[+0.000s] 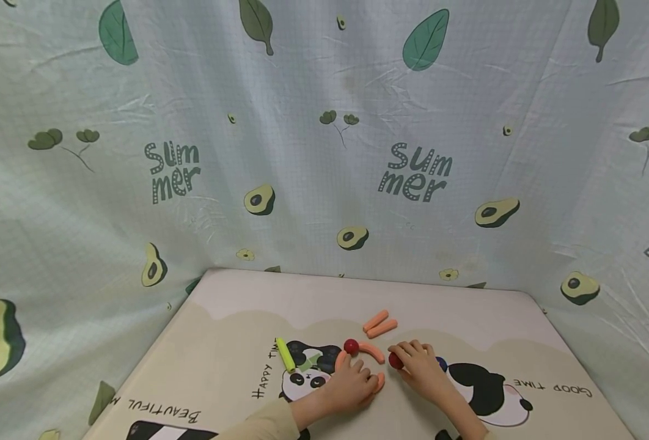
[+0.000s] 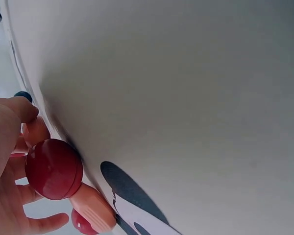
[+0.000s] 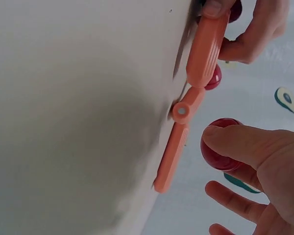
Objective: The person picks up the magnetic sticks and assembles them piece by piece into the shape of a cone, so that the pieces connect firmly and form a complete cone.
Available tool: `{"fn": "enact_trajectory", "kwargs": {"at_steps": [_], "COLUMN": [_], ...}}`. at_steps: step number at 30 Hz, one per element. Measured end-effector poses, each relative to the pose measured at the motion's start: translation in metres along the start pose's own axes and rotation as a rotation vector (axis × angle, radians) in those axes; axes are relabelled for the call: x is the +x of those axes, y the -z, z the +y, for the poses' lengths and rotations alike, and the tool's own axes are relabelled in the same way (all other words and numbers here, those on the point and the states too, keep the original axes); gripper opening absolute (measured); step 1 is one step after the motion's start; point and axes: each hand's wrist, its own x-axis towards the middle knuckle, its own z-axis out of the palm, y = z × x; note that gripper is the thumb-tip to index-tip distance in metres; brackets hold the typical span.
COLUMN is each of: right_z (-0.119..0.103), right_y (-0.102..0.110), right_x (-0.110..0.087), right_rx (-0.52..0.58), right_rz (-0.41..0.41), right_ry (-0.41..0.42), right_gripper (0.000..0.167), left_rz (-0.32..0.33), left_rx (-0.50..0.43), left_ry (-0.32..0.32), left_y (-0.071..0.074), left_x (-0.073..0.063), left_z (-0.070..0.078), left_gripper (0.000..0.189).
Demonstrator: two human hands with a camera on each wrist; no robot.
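A red ball was held in the right hand, its fingers being clamped on it, as was shown by the right wrist view. By the left hand, a curved orange stick was pinched at the near side of the worktop group; beside this hand another red ball was seen in the left wrist view. Farther on the worktop, a far red ball was placed between two curved orange pieces. Two straight orange sticks were laid beyond them, and a yellow-green stick was laid to the left. Beside the right hand, a blue ball was partly hidden.
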Motion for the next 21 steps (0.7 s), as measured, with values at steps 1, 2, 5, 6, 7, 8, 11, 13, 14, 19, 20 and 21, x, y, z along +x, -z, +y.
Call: {"fn": "enact_trajectory", "kwargs": {"at_steps": [1, 2, 5, 6, 7, 8, 11, 13, 14, 19, 20, 21], "right_z": [-0.0002, -0.0005, -0.0015, -0.0018, -0.0021, -0.0025, -0.0037, -0.0044, -0.0047, -0.0057, -0.0058, -0.0057], "right_y": [-0.0005, -0.0009, -0.0015, -0.0018, -0.0019, -0.0017, -0.0011, -0.0010, -0.0009, -0.0012, -0.0015, -0.0020], "right_x": [0.0004, 0.0009, 0.0018, 0.0020, 0.0020, 0.0018, 0.0016, 0.0016, 0.0017, 0.0024, 0.0025, 0.0027], "right_rx": [-0.001, -0.002, -0.001, 0.001, 0.003, 0.007, 0.016, 0.018, 0.019, 0.030, 0.028, 0.028], "right_rz": [-0.002, -0.005, -0.018, -0.023, -0.028, -0.030, -0.030, -0.032, -0.034, -0.065, -0.074, -0.082], "right_ry": [0.001, 0.002, 0.008, 0.010, 0.010, 0.012, 0.020, 0.025, 0.028, 0.032, 0.034, 0.034], "right_gripper": [0.040, 0.040, 0.040, 0.040, 0.039, 0.039, 0.037, 0.036, 0.036, 0.036, 0.035, 0.035], "left_rz": [-0.004, -0.013, -0.040, -0.047, -0.055, -0.057, -0.053, -0.046, -0.042, -0.031, -0.034, -0.038], "left_rx": [0.000, -0.006, -0.019, -0.019, -0.020, -0.020, -0.013, -0.013, -0.013, -0.024, -0.030, -0.036], "left_ry": [0.001, 0.002, 0.001, 0.000, -0.002, -0.005, -0.011, -0.011, -0.010, -0.005, -0.006, -0.007], "left_y": [0.0000, 0.0000, 0.0009, 0.0016, 0.0024, 0.0030, 0.0037, 0.0034, 0.0034, 0.0058, 0.0063, 0.0068], "left_x": [-0.0006, -0.0010, -0.0020, -0.0022, -0.0024, -0.0026, -0.0038, -0.0051, -0.0057, -0.0074, -0.0077, -0.0080], "left_z": [-0.0001, -0.0002, -0.0006, -0.0007, -0.0007, -0.0006, -0.0005, -0.0002, 0.0000, 0.0006, 0.0003, 0.0001], "left_gripper": [0.016, 0.016, 0.017, 0.017, 0.017, 0.017, 0.017, 0.016, 0.015, 0.016, 0.016, 0.016]}}
